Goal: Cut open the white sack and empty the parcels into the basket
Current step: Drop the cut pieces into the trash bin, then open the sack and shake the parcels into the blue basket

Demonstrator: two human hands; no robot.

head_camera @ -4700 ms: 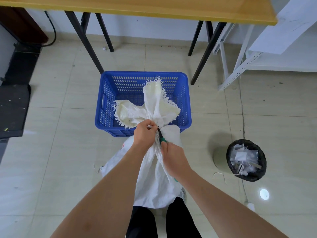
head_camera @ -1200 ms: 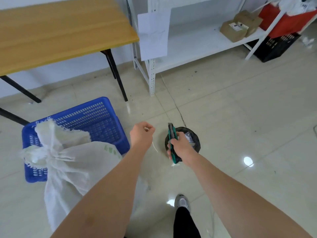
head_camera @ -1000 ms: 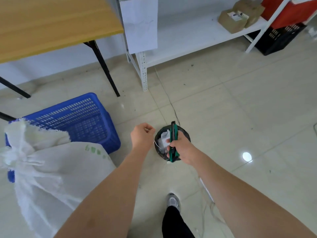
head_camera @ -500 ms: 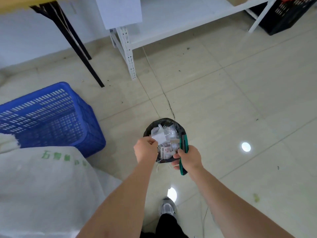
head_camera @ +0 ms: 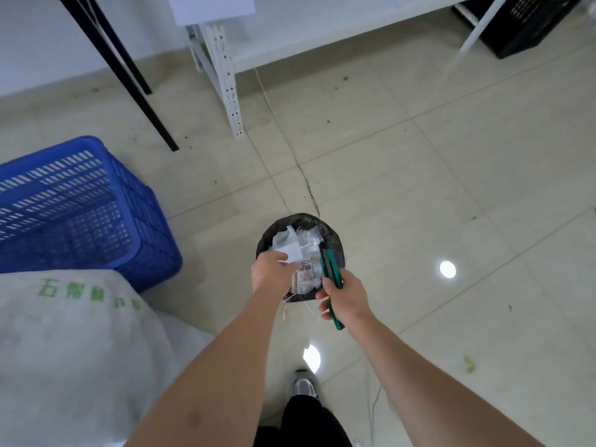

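- Head cam looks down at tiled floor [head_camera: 419,195]; both bare forearms reach fwd over a small black-lined bin [head_camera: 333,240].
- Left hand [head_camera: 271,274] sits at bin's near-left rim, fingers curled down w/ back of hand up — whether it grips anything, can't tell. Thin whitish strand [head_camera: 285,312] hangs just under it, beside the bin.
- Right hand [head_camera: 346,298] at bin's near-right rim, fingers wrapped tight round a green-and-black cutter [head_camera: 330,272]; cutter tip points away from the person, over the bin contents.
- Bin packed w/ crumpled white paper and clear plastic scraps [head_camera: 298,246].
- White sack [head_camera: 74,356] fills lower-left of frame, close to camera, green printed characters on its upper face; its top/neck is out of frame, so can't tell if it's open.
- Blue basket [head_camera: 138,201] stands on floor just behind the sack, left of bin & well apart from both hands; slotted walls, what shows of the inside is bare.
- Black table leg [head_camera: 129,75] and white perforated shelf upright [head_camera: 225,79] at top — black crate [head_camera: 529,24] top-right.
- Grey shoe [head_camera: 301,387] and dark trouser leg at bottom centre.
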